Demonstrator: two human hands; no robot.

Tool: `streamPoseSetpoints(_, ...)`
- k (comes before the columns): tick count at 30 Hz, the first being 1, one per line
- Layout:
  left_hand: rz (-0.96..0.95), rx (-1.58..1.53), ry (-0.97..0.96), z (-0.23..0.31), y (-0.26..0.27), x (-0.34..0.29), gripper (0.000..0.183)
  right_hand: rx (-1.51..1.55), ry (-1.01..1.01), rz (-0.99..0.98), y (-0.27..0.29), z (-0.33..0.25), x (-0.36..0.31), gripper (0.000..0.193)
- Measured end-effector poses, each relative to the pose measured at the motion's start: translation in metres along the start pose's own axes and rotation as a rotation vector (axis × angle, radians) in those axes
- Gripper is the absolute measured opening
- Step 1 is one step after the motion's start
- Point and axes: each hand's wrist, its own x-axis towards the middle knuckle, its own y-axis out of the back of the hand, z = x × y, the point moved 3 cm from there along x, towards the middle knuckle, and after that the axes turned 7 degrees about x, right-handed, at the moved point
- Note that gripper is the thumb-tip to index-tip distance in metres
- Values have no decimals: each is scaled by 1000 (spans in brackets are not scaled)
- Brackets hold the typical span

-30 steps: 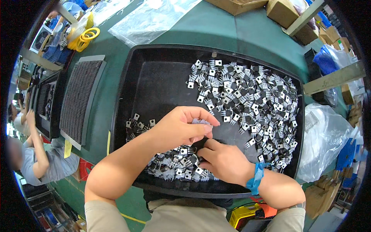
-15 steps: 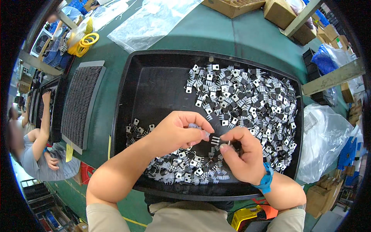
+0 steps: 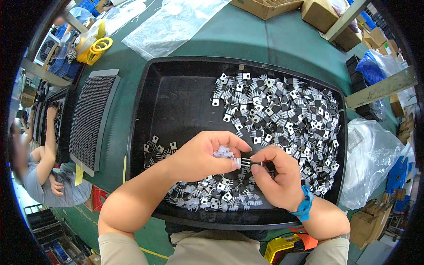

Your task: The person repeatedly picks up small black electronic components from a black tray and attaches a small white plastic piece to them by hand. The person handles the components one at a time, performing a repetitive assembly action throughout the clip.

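My right hand pinches a transistor, a black body with three metal leads that point left. In my left hand sit several small translucent white plastic pieces, one of them pinched at the fingertips against or close to the lead tips. Whether the leads are inside that piece, I cannot tell. Both hands are above a large black tray. A big heap of transistors fills its right side. Under my left forearm lies a second heap, where many carry white plastic pieces on their leads.
Left of the tray lies a grey panel packed with rows of dark parts. A clear plastic sheet rests behind the tray, and a clear bag to its right. Cardboard boxes stand at the back. A co-worker's arm is far left.
My left fingers have opened somewhat, exposing more white pieces in the palm. The fingertips and the transistor's leads have come together. The right hand has hardly moved.
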Motion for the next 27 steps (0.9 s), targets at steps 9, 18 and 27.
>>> streamPoseSetpoints(9,-20,57,-21,3,0,0,31,14,-52,-34,-1,1,-1,13)
streamPoseSetpoints(18,-40,-41,21,-5,-3,2,26,48,-58,-107,-6,7,1,13)
streamPoseSetpoints(27,-26,-82,186,-1,-1,0,14,96,-102,6,-1,8,-3,16)
